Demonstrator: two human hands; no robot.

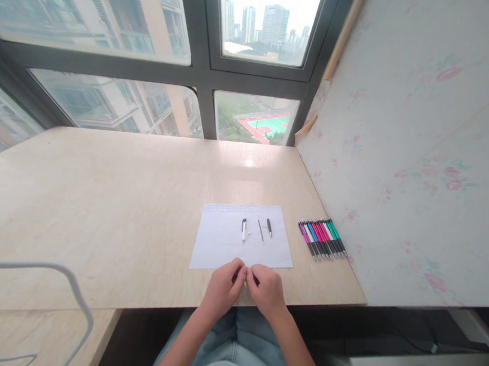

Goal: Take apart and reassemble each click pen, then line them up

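My left hand (225,283) and my right hand (266,288) rest at the front edge of the desk, curled, with their fingertips meeting. Whatever may be pinched between them is hidden or too small to make out. Just beyond them lies a sheet of white paper (218,243) with lines of writing along its far edge. Parts of a pen are spread on it: a white barrel (243,231) with a black clip, a thin dark refill (261,231) and a black grip section (269,228). A tiny pale piece beside the barrel is too small to identify.
To the right of the paper, a row of several colored pens (322,239) lies side by side near the papered wall (419,163). A pale cable (71,282) loops over the desk (98,211) at the left. Windows stand along the far edge.
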